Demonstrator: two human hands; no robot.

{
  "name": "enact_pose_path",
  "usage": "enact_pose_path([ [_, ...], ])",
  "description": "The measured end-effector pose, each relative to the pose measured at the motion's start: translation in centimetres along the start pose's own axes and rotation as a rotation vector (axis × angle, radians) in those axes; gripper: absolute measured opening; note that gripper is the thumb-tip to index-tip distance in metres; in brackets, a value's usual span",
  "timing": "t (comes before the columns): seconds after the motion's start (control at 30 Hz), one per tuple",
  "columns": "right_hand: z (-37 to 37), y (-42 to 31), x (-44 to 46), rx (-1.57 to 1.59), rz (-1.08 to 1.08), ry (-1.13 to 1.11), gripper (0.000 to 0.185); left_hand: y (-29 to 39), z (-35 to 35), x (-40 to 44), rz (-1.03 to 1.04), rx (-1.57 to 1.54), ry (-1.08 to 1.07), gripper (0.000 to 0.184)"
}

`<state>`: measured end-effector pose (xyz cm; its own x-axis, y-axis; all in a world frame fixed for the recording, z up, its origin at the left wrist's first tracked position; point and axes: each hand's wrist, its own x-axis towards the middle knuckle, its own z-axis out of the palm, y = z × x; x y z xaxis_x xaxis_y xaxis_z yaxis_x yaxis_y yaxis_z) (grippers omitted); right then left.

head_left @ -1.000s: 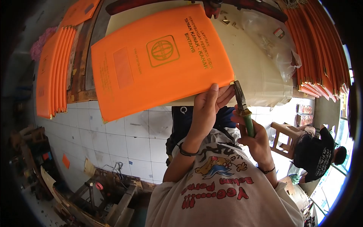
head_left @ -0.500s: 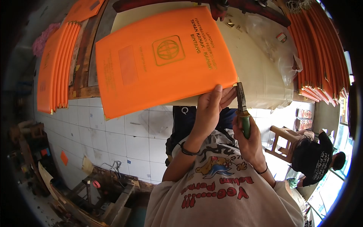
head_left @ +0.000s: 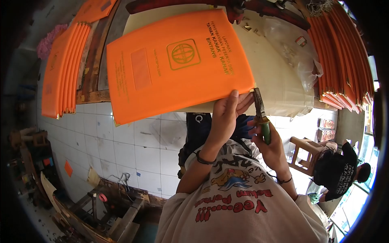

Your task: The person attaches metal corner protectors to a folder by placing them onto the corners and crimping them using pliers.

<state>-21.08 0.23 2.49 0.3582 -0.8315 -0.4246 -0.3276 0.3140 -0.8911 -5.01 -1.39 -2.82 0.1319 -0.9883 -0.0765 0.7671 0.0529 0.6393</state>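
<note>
A large orange folder [head_left: 162, 87] with gold and black printing lies tilted across the worktable. My left hand [head_left: 225, 115] grips its near edge close to the right corner, thumb on top and fingers beneath. Green-handled pliers [head_left: 265, 128] are in my right hand [head_left: 274, 148], their dark jaws at that corner of the folder. Whether the jaws are closed on the corner is too small to tell. Small brass-coloured corner pieces [head_left: 248, 27] lie on the table beyond the folder.
Orange folders [head_left: 67, 69] stand stacked at the left, and another large stack [head_left: 342, 56] is at the right. A clear plastic bag [head_left: 289, 44] lies on the cream table covering [head_left: 279, 87]. A red metal bar [head_left: 174, 5] crosses the back. Another person [head_left: 338, 172] sits at the far right.
The folder's left side has shifted slightly up and to the right in view. The fingers of my right hand have loosened a little around the pliers' handle.
</note>
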Motion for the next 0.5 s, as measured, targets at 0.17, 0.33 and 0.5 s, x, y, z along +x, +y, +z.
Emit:
enact_pose_path([
  [0.17,-2.5,-0.6,-0.6,-0.059,0.023,-0.133,0.049,0.2,-0.4,0.1,-0.017,0.014,-0.042,0.05],
  [0.33,-6.6,-0.2,0.3,-0.064,0.007,-0.361,0.042,0.8,-1.0,0.2,-0.067,-0.007,-0.109,0.05],
  [0.5,-10.4,0.0,1.7,0.029,-0.263,-0.348,0.012,0.3,-1.7,0.1,-0.042,0.046,-0.15,0.05],
])
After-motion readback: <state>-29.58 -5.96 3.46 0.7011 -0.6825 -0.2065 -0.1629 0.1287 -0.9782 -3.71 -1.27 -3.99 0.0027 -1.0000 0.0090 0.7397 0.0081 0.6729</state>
